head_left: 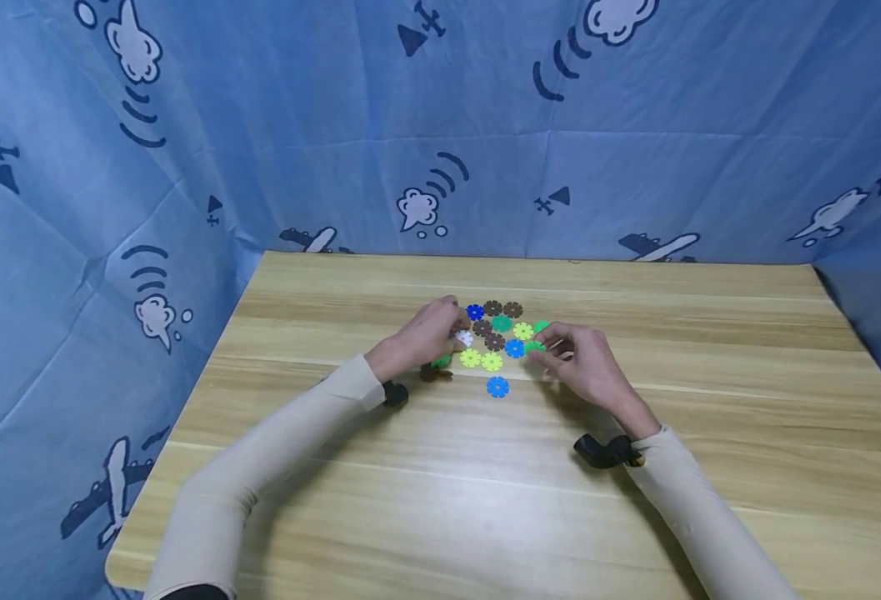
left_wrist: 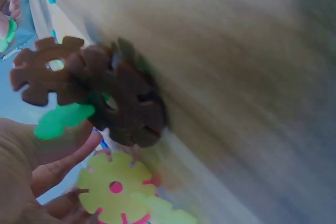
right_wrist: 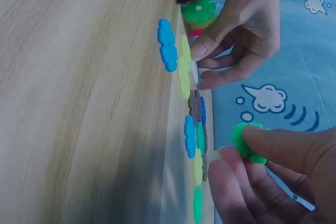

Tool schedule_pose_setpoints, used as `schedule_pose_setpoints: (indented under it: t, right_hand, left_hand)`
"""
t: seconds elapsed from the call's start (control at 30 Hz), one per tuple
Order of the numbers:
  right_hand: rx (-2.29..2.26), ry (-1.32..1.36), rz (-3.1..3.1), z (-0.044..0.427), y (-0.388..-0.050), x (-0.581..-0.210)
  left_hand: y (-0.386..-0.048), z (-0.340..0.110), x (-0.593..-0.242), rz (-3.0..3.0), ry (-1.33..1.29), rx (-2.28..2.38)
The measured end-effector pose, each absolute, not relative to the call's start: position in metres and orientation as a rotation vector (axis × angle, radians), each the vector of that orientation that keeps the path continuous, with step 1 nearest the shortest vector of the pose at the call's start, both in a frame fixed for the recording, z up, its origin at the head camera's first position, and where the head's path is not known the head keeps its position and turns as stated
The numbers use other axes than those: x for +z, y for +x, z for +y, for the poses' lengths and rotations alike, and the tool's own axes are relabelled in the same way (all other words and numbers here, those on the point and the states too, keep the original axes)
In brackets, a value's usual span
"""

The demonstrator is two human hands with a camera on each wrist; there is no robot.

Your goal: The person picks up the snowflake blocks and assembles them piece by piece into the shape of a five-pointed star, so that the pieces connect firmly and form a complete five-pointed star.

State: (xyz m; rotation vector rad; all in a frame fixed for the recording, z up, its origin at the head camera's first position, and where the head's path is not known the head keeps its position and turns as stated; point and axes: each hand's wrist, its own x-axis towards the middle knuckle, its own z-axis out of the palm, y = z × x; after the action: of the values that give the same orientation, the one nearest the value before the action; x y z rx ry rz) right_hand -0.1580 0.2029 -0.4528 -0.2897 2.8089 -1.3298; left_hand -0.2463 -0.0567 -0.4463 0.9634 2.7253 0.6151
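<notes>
Right fingers (right_wrist: 226,184) pinch notched green plastic disc (right_wrist: 239,138); left fingers (right_wrist: 226,76) seemingly pinch white disc (head_left: 465,339).

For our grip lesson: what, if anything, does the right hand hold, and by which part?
The right hand pinches a green, notched plastic disc, thumb against its face.

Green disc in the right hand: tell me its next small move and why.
Probably carry the green disc across toward the cluster of discs beside the left hand. The right hand pinches it clear of the table, and the cluster's discs stand at angles to one another, apparently slotted together, so another notched disc might fit.
</notes>
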Motion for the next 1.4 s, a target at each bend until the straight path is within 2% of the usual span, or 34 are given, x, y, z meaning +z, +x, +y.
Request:
schedule_pose_setpoints:
  t: [0.7,1.4]
  right_hand:
    - [-1.336,-0.268,2.802,0.202,-0.158,-0.452]
    - [-1.392,-0.273,2.79,0.199,-0.159,-0.447]
  left_hand:
    - [-0.248,-0.061,-0.45,2.731,0.943,0.711]
    - [-0.231,-0.064,-0.447,2.691,0.976,1.045]
